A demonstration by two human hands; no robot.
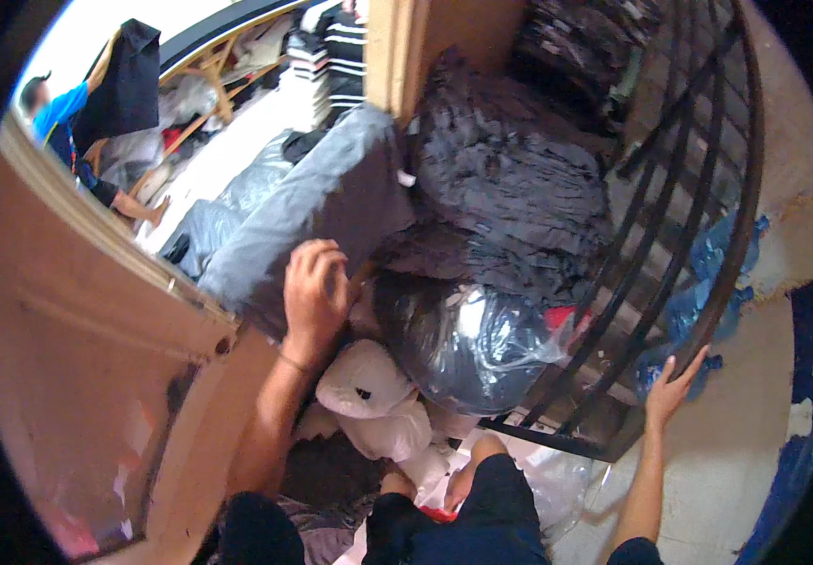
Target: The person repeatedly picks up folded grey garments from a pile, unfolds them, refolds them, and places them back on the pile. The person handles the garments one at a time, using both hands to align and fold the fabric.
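Observation:
My left hand is raised before a long, grey cloth-covered bundle. Its fingers are loosely curled and a little apart, with nothing visible in them; whether they touch the cloth I cannot tell. Over at the right, my right hand grips the outer bar of a black metal railing, thumb on one side and fingers on the other. Between my hands lies a clear plastic bag filled with something dark. Behind it rises a big heap of crumpled dark grey cloth.
White bundles and dark cloth lie by my legs. Blue plastic bottles show beyond the railing. A brown door stands left. Past the doorway, another person holds up black cloth near stacked garments.

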